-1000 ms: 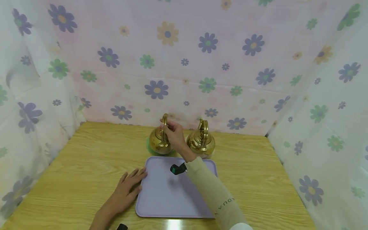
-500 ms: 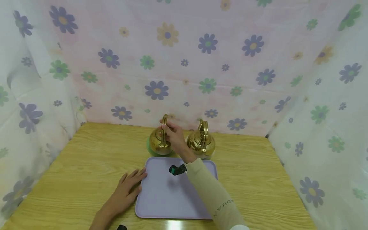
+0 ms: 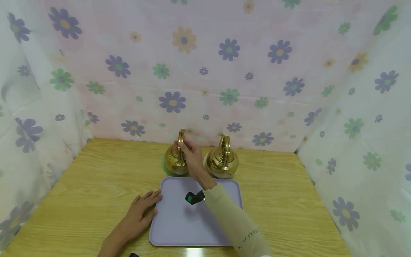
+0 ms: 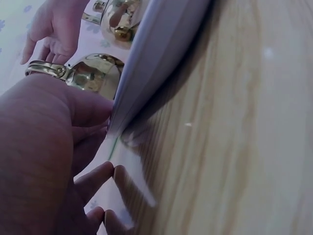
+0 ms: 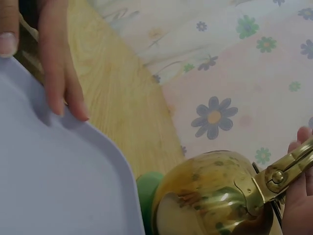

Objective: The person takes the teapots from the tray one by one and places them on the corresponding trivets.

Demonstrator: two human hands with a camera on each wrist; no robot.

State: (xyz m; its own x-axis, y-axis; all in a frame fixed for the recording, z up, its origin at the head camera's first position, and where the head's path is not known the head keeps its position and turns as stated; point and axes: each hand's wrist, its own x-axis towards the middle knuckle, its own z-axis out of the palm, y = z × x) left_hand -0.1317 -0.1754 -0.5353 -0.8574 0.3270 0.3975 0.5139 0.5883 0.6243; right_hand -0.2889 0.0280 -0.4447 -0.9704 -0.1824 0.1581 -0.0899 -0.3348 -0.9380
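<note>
Two shiny gold kettles stand side by side at the back of the table. My right hand (image 3: 194, 159) grips the upright handle of the left kettle (image 3: 174, 162); in the right wrist view, fingers show behind that handle (image 5: 288, 176). This kettle stands on a green round mat (image 5: 148, 188), mostly hidden beneath it. The right kettle (image 3: 221, 164) stands just beside my right hand, untouched. My left hand (image 3: 138, 214) lies with fingers extended, its fingertips resting on the left rim of a lilac tray (image 3: 173, 228). In the left wrist view, the tray's rim (image 4: 151, 54) meets the thumb.
The wood-grain table (image 3: 80, 192) extends on both sides of the tray. A flower-print curtain (image 3: 205, 71) encloses the back and sides, close behind the kettles. A small black device (image 3: 194, 197) on the right wrist hangs over the tray.
My right wrist has dropped slightly towards the tray, while the hand stays on the kettle's handle. The head view has shifted a little. The kettles, tray and left hand stay in place.
</note>
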